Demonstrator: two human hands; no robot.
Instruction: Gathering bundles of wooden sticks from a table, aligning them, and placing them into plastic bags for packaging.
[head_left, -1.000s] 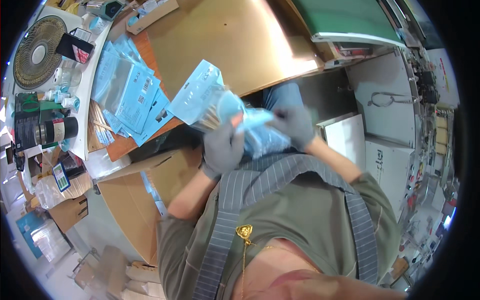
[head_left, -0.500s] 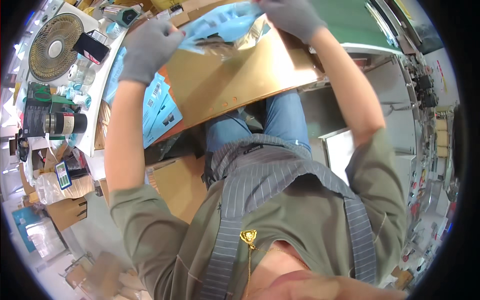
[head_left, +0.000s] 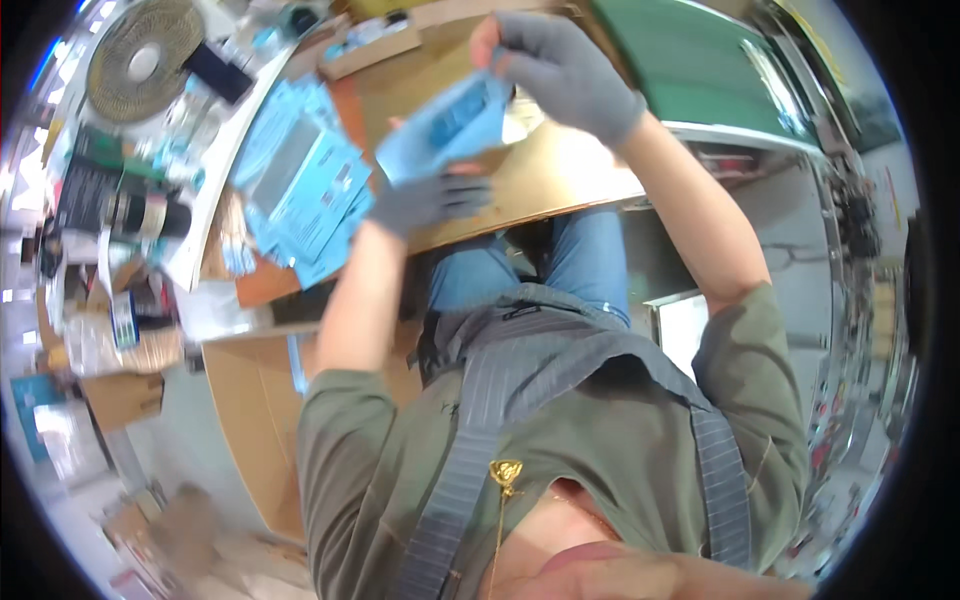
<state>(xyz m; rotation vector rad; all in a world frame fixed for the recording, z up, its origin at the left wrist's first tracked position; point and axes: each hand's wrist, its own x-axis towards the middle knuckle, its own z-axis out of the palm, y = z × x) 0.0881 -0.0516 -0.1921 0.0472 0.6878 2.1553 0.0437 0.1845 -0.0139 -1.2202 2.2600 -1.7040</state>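
I hold a light blue flat pouch (head_left: pixel 448 125) over the brown work surface, tilted, with darker blue printing on its face. My right hand (head_left: pixel 570 75), in a grey fingerless-tipped glove, pinches the pouch's upper right corner between thumb and fingers. Under its lower left end is my left hand (head_left: pixel 425 203), also gloved, slightly blurred, with the bare fingertips closed about the pouch's edge. To the left lies a loose pile of similar blue pouches (head_left: pixel 325 195), spread over one another. What the pouch contains, if anything, I cannot make out.
A shallow cardboard tray (head_left: pixel 375 52) with small items stands at the far side. On the left are a fan (head_left: pixel 145 62), a dark phone (head_left: pixel 218 72) and a black thermos (head_left: pixel 148 215). A green mat (head_left: pixel 690 65) covers the right surface. An open carton (head_left: pixel 250 420) sits below the table's edge.
My left hand has come right and nearer, from the pouch's far left side to its lower end. The pouch has turned and come nearer; my right hand has shifted slightly nearer.
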